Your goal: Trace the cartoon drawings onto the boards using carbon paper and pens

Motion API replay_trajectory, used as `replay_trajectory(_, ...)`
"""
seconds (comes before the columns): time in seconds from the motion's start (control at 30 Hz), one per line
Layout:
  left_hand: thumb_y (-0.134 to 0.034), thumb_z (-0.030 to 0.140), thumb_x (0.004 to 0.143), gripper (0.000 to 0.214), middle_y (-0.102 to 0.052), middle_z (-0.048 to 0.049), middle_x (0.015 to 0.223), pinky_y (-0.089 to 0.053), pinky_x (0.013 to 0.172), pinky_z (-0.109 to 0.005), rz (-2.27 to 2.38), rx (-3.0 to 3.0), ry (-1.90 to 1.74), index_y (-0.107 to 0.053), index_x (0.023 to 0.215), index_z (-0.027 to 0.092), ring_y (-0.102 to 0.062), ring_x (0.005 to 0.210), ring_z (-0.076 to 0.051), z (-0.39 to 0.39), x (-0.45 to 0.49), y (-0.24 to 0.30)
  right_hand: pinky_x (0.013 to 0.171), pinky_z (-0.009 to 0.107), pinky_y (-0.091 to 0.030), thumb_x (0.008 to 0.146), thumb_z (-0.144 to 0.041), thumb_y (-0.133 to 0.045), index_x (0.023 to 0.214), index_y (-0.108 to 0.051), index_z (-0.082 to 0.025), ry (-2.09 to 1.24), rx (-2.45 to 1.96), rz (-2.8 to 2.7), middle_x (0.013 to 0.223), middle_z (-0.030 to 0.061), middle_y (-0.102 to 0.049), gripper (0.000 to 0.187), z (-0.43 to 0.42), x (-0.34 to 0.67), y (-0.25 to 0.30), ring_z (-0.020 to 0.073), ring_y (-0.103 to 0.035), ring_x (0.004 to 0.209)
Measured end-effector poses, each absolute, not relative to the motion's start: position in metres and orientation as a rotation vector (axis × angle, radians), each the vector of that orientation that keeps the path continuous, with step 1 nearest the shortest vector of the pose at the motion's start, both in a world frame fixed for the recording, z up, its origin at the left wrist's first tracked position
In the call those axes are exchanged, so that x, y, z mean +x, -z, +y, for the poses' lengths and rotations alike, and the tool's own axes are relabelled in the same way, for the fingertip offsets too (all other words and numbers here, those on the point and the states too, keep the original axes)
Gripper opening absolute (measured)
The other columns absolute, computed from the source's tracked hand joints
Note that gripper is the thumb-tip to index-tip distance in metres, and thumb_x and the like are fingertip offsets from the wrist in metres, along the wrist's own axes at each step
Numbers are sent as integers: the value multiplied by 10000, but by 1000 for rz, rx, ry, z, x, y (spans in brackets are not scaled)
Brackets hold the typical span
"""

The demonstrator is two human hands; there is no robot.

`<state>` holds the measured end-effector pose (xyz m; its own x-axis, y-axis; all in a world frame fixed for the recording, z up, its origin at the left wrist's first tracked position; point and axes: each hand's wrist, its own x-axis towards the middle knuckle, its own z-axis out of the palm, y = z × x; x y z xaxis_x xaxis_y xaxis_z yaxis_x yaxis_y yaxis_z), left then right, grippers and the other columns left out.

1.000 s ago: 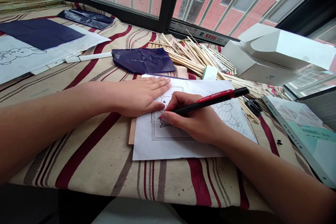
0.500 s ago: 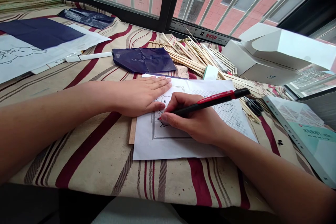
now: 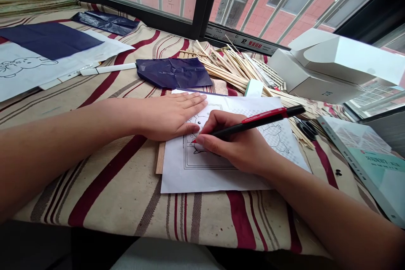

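Note:
My left hand (image 3: 169, 117) lies flat on the upper left of a white sheet of paper (image 3: 215, 175), holding nothing and pressing the sheet down. The sheet shows a cartoon animal inside a double-line rectangular border. My right hand (image 3: 236, 145) grips a black pen with a red band (image 3: 264, 120), its tip on the drawing's outline near my left thumb. My right hand hides part of the drawing. A thin wooden board (image 3: 160, 158) shows under the sheet's left edge.
A striped cloth (image 3: 104, 206) covers the surface. Behind lie crumpled dark blue carbon paper (image 3: 173, 73), a pile of wooden sticks (image 3: 236, 67), and a white pen (image 3: 109, 68). A white box (image 3: 335, 63), a book (image 3: 357, 152), and a rabbit drawing (image 3: 25, 67) lie farther out.
The pen's tip stays near the same outline while its rear end has swung slightly right. My left hand has barely moved, and the view has shifted a little.

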<state>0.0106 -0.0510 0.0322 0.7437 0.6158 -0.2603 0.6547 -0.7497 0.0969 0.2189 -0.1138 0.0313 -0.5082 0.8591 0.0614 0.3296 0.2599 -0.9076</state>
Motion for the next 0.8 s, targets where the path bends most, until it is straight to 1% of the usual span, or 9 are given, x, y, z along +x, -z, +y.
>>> replay_trajectory(0.2, -276, 572, 1046, 825, -97, -102, 1816, -99, 1355, -409, 1005, 2734, 263, -207, 1719, 100, -137, 1680, -294, -50, 8, -32, 524, 258, -366, 872, -300, -776, 809, -627, -183, -1174, -1042, -2023, 644, -48, -580, 199, -114, 218, -29, 101, -456, 578)
replay_trajectory(0.47, -230, 588, 1049, 843, -47, -96, 1820, -68, 1354, -390, 1020, 2759, 333, -158, 1725, 90, -98, 1687, -258, -49, 9, -32, 521, 258, -364, 882, -281, -751, 800, -625, -181, -1131, -1047, -2053, 649, -43, -581, 180, -115, 216, -30, 102, -455, 581)
replay_trajectory(0.67, -246, 591, 1050, 839, -73, -107, 1819, -67, 1353, -384, 1021, 2748, 318, -178, 1722, 93, -112, 1685, -254, -50, 10, -32, 521, 252, -358, 880, -249, -734, 771, -596, -193, -1079, -1054, -2059, 622, -60, -554, 185, -115, 216, -30, 92, -429, 564)
replay_trajectory(0.8, -263, 588, 1050, 832, -97, -114, 1816, -86, 1354, -393, 1008, 2745, 282, -211, 1715, 90, -127, 1682, -268, -50, 10, -31, 519, 250, -361, 877, -240, -730, 770, -595, -193, -1076, -1067, -2062, 628, -57, -568, 178, -115, 216, -30, 92, -444, 569)
